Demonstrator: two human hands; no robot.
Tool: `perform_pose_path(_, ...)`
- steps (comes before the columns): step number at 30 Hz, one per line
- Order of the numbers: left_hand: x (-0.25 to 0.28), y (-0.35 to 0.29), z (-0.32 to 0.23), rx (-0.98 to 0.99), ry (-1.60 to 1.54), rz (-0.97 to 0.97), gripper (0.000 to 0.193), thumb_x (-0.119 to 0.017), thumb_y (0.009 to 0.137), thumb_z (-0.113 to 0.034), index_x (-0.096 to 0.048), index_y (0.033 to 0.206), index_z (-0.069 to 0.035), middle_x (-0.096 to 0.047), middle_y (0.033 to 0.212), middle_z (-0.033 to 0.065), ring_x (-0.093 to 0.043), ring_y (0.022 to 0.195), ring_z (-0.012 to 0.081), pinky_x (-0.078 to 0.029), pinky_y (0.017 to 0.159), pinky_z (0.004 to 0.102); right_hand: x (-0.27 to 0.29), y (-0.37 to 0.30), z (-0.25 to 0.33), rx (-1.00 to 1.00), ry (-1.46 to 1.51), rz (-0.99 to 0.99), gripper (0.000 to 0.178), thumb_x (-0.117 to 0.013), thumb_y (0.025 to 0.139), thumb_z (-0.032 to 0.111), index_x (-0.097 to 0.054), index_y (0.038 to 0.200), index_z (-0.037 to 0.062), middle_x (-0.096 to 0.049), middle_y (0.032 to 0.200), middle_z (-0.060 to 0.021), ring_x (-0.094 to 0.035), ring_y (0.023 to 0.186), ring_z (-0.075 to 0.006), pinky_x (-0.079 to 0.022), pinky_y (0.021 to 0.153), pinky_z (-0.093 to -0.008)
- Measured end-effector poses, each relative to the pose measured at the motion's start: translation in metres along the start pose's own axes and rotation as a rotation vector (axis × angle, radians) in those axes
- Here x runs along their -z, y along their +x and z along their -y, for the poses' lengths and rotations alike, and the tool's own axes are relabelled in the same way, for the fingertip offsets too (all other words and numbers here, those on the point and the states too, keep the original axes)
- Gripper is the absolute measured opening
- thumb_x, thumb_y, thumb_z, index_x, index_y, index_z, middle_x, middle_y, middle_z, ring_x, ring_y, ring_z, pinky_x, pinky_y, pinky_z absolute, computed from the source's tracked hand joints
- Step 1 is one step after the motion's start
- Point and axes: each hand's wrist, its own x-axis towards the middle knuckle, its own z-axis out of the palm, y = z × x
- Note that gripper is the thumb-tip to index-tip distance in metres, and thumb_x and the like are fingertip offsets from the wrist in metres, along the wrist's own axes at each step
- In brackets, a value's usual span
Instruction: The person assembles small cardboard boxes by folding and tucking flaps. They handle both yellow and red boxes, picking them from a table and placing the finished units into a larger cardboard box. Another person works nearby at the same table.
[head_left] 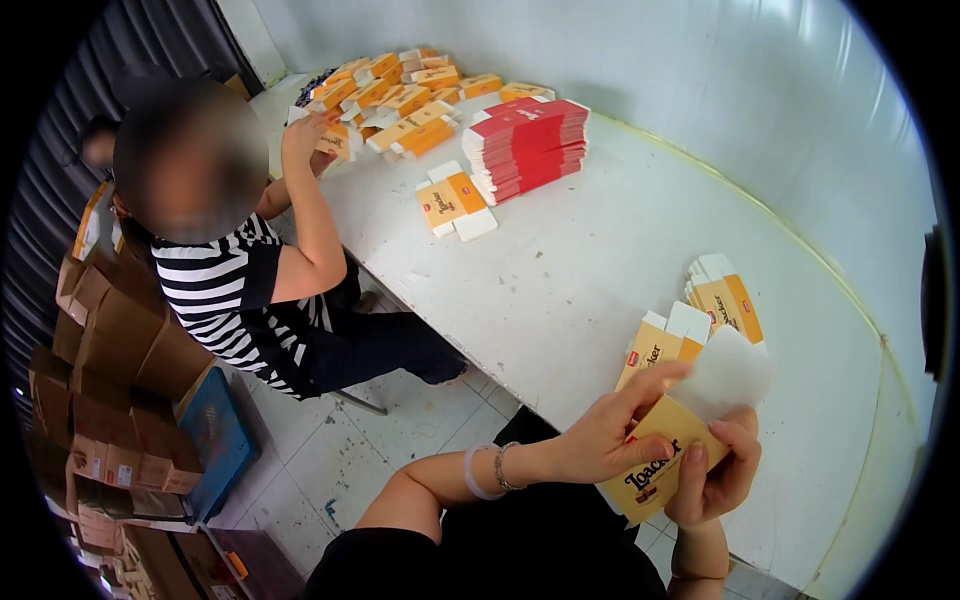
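My left hand (pixel 612 430), with bracelets at the wrist, holds a yellow carton (pixel 650 490) by its upper left part, thumb across the printed face. Wrapped round the carton's right edge is my right hand (pixel 715 475), its thumb pressing on the same face. A white flap (pixel 735 375) stands up at the carton's far end, slightly blurred. Just beyond my hands, flat yellow-and-orange carton blanks (pixel 650 350) lie on the table, with a further stack of blanks (pixel 722 295) behind them.
A stack of red cartons (pixel 530 150) stands mid-table, a flattened yellow carton (pixel 455 203) beside it. Formed yellow cartons (pixel 405 100) pile up at the far left. A co-worker in a striped shirt (pixel 225 300) handles a carton there. Brown boxes (pixel 120 340) crowd the left floor.
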Motion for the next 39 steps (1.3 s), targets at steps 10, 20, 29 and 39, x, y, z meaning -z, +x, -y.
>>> perform_pose_path(10, 0.031, 0.004, -0.033, -0.032, 0.51, 0.245, 0.044, -0.074, 0.08, -0.032, -0.055, 0.115, -0.013, -0.056, 0.096, 0.0085, -0.059, 0.082, 0.0303, -0.048, 0.071, 0.0333, 0.028, 0.036, -0.007, -0.838, 0.915, 0.045, 0.072, -0.028, 0.1, 0.05, -0.061, 0.108, -0.0134, -0.061, 0.118, -0.0238, -0.058, 0.112, -0.0308, -0.043, 0.099, -0.0391)
perform_pose_path(20, 0.042, 0.008, -0.023, -0.124, 0.562, 0.056, 0.063, -0.078, 0.076, -0.026, -0.047, 0.127, -0.007, -0.061, 0.112, 0.012, -0.064, 0.085, 0.0348, -0.052, 0.073, 0.0363, 0.004, 0.03, -0.004, -0.588, 0.125, 0.296, 0.029, -0.058, 0.092, 0.008, -0.062, 0.12, 0.004, -0.066, 0.106, -0.018, -0.067, 0.094, -0.0223, -0.051, 0.077, -0.0281)
perform_pose_path(29, 0.036, 0.009, -0.021, 0.022, 0.498, -0.069, 0.081, -0.072, 0.084, -0.027, -0.024, 0.145, -0.006, -0.064, 0.095, 0.0164, -0.066, 0.08, 0.0286, -0.052, 0.074, 0.0329, 0.0, 0.038, -0.012, -0.277, 0.183, 0.366, 0.04, -0.055, 0.091, 0.006, -0.051, 0.13, -0.0001, -0.049, 0.136, -0.0179, -0.054, 0.116, -0.0322, -0.043, 0.096, -0.0366)
perform_pose_path(39, 0.037, 0.001, -0.015, 0.109, 0.46, -0.092, 0.066, -0.066, 0.087, -0.018, -0.033, 0.144, -0.007, -0.064, 0.101, 0.0146, -0.065, 0.086, 0.0259, -0.051, 0.08, 0.0327, -0.014, 0.025, -0.021, -0.213, 0.037, 0.558, 0.049, -0.048, 0.097, 0.028, -0.043, 0.137, -0.0016, -0.038, 0.146, -0.0185, -0.04, 0.132, -0.0359, -0.03, 0.108, -0.0408)
